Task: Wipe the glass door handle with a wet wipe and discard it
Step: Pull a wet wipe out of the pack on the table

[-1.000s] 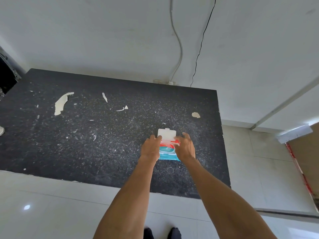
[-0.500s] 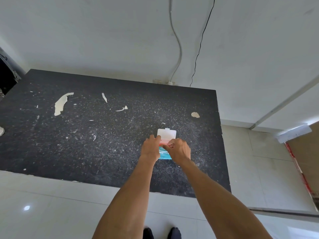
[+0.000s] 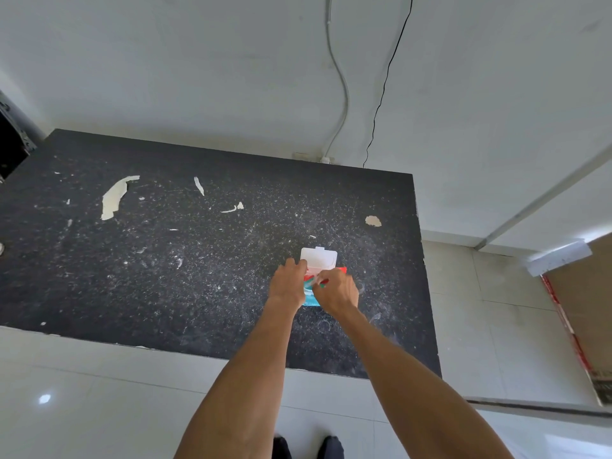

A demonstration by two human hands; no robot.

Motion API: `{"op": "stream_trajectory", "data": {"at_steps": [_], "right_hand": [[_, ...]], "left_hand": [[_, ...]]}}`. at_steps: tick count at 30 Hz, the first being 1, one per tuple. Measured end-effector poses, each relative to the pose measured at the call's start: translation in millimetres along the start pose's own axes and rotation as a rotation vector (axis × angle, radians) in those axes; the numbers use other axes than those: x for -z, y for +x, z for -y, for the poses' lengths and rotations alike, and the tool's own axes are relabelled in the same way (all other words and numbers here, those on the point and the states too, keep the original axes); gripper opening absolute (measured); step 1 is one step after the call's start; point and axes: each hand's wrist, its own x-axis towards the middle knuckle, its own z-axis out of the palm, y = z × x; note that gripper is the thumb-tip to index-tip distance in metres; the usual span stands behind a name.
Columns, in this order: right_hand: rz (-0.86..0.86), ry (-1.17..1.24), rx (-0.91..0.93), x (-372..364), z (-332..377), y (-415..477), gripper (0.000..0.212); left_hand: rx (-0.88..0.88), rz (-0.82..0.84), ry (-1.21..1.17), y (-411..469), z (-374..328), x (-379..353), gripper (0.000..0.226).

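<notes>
Shifted since a second ago: right hand (image 3: 337,293), now over the wipe pack (image 3: 311,298), fingers pinched at its opening. Left hand (image 3: 287,286) presses the pack's left edge. Lid (image 3: 318,258) flipped open. Pack lies on black countertop (image 3: 165,260).

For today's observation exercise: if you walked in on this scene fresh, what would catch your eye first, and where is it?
First, the two bare forearms reaching in from the bottom, with the left hand and right hand meeting over a red and teal wet wipe pack whose white lid is flipped open. Next, the speckled black countertop under it, marked with pale flakes towards its far left.
</notes>
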Motion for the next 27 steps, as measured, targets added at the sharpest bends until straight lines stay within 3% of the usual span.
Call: {"op": "stream_trajectory", "data": {"at_steps": [2, 5, 9, 12, 19, 27], "right_hand": [[-0.017, 0.029, -0.008, -1.3, -1.5, 0.9, 0.012], [-0.022, 0.057, -0.021, -0.5, -1.2, 5.3, 0.020], [-0.019, 0.013, -0.049, -1.9, 1.1, 6.3, 0.008], [-0.061, 0.054, -0.076, -4.6, -2.2, 5.7, 0.017], [-0.111, 0.297, -0.071, -7.3, -11.5, 7.5, 0.009], [-0.384, 0.673, -0.336, 6.1, -11.6, 9.3, 0.004]], "left_hand": [[0.002, -0.004, -0.004, -0.1, 0.1, -0.1, 0.057], [-0.002, -0.008, -0.004, -0.1, 0.2, -1.3, 0.058], [-0.008, -0.012, 0.007, 0.0, 1.2, -1.6, 0.059], [-0.009, -0.013, -0.003, 0.0, 1.3, -2.5, 0.058], [0.001, -0.020, -0.028, -1.0, 0.6, -4.1, 0.058], [0.007, -0.025, -0.069, -5.5, 1.7, -6.9, 0.063]]}}
